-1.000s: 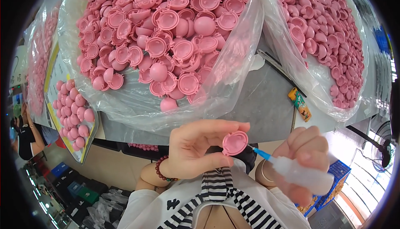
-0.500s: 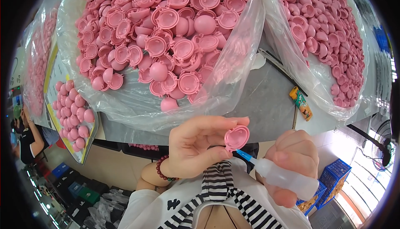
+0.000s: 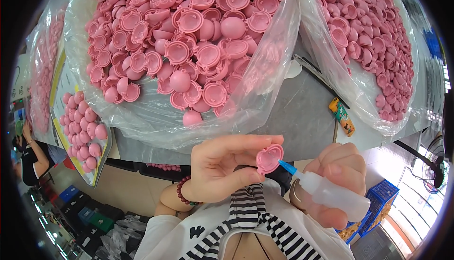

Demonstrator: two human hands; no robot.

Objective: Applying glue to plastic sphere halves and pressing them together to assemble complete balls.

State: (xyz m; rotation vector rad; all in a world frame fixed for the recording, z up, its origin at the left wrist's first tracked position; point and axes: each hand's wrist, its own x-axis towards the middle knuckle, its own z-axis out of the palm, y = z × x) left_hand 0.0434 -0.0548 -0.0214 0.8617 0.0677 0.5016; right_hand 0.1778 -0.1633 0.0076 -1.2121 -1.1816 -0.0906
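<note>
Between the thumb and fingers of my left hand (image 3: 226, 167) is a small pink plastic half-shell (image 3: 270, 159), its hollow side turned toward my right. My right hand (image 3: 338, 179) grips a translucent squeeze bottle (image 3: 336, 197), tilted so its thin blue nozzle (image 3: 288, 167) points up and left. The nozzle tip meets the right rim of the half-shell. Whether any liquid comes out is too small to tell. Beyond my hands, a big heap of pink half-shells (image 3: 208, 55) lies on a clear plastic bag (image 3: 156, 130).
A second bag of pink half-shells (image 3: 373, 47) lies at the right. Closed pink balls (image 3: 81, 127) sit on a yellow-edged board (image 3: 97, 172) at the left. A patterned orange and green cutter-like tool (image 3: 341, 117) rests on the grey table (image 3: 302, 113). A person (image 3: 38, 158) works far left.
The nozzle tip has moved from the bottom of the half-shell's rim up to its right side. My right hand and the bottle shifted slightly right; my left hand barely moved.
</note>
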